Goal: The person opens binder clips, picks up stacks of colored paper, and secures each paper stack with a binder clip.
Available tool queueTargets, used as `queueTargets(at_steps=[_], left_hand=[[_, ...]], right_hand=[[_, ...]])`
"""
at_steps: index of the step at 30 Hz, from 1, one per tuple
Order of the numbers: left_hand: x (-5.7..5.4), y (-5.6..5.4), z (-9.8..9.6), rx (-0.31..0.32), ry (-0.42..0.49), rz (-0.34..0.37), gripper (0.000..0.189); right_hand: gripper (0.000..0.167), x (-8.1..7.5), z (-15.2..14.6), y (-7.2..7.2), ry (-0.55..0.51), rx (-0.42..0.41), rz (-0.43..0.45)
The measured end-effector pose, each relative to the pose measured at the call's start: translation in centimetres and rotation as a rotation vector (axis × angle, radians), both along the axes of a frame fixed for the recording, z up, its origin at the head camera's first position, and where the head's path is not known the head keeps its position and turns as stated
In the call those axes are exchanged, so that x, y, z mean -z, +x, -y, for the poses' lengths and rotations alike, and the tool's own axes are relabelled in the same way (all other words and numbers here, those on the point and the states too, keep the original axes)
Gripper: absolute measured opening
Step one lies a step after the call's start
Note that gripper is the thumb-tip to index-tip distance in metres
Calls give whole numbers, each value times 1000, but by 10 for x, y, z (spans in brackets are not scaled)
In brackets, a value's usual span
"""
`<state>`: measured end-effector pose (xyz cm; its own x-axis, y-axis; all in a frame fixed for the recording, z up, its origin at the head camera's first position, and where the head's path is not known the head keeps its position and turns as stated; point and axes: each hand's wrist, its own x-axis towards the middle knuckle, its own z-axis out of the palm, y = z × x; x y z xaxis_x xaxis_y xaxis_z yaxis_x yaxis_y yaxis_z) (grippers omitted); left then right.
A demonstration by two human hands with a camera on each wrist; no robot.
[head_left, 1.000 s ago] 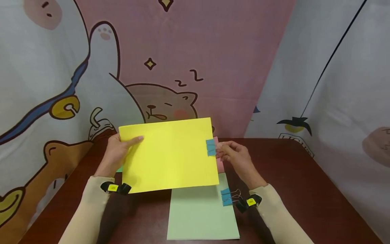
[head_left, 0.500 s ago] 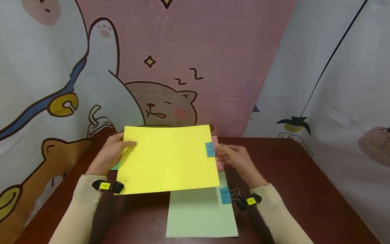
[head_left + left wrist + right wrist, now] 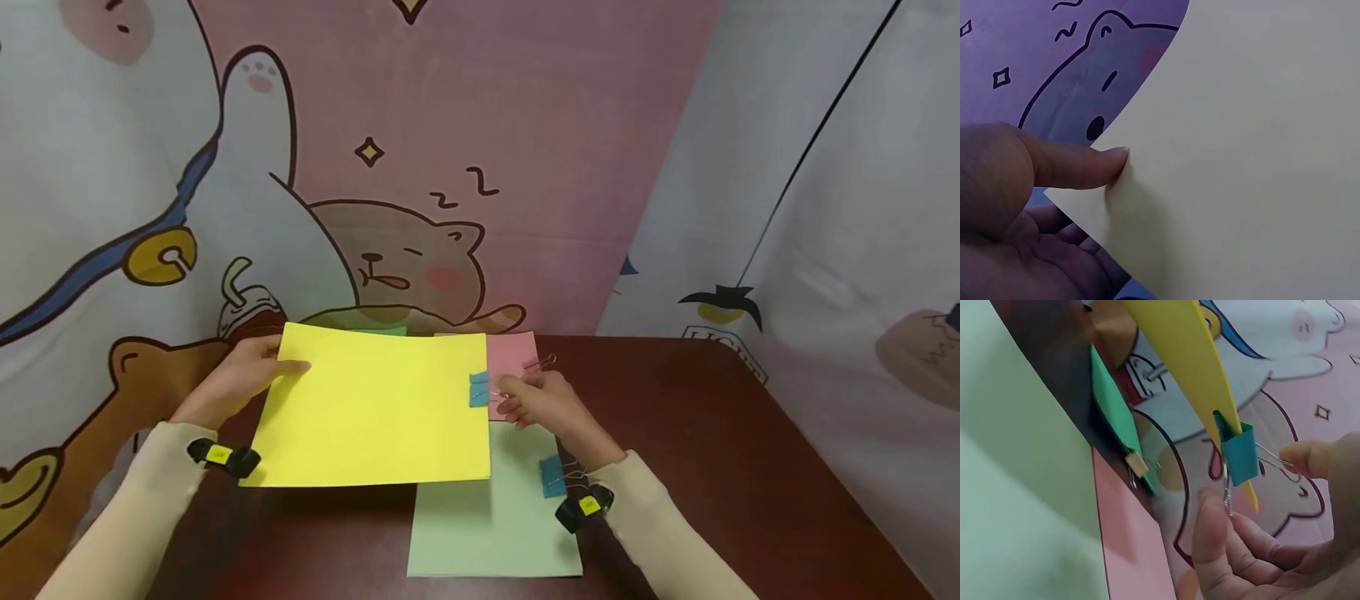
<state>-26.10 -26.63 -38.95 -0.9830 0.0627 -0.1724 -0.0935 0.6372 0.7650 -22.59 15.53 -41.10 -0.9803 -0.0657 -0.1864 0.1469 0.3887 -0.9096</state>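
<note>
A yellow sheet or thin stack of paper [image 3: 375, 408] is held up above the table. My left hand [image 3: 240, 377] pinches its left edge, thumb in front and the other fingers behind, as the left wrist view shows. On the right edge sits a blue binder clip [image 3: 478, 390]. My right hand [image 3: 553, 404] pinches that clip's wire handles, with the thumb on one handle and a finger on the other in the right wrist view. The clip's body [image 3: 1241, 453] straddles the paper's edge.
Light green paper [image 3: 495, 533] with another blue binder clip [image 3: 552, 477] lies on the dark table [image 3: 712, 467]. Pink paper [image 3: 512, 354] with a clip lies behind it. Brighter green paper [image 3: 1113, 412] with a clip is partly hidden behind the yellow paper. A cartoon curtain hangs behind.
The yellow paper has moved left and slightly down with both hands. More of the pink paper and its clip now shows. My right hand stays at the clip's handles.
</note>
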Motion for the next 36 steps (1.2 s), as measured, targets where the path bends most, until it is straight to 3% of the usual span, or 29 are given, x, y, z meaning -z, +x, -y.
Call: queueTargets(at_steps=[8,20,29,36], left_hand=[[3,9,42,45,-96,84,83],[25,22,92,71,-205,186,95],[42,30,113,103,-264,264,106],[51,32,117,93,-282,270,94]], right_hand=[[57,-1,30,10,40,-192,32],[49,15,76,26,173,-292,119],[51,23,96,32,234,-372,101],[56,24,108,35,301,-402,61]])
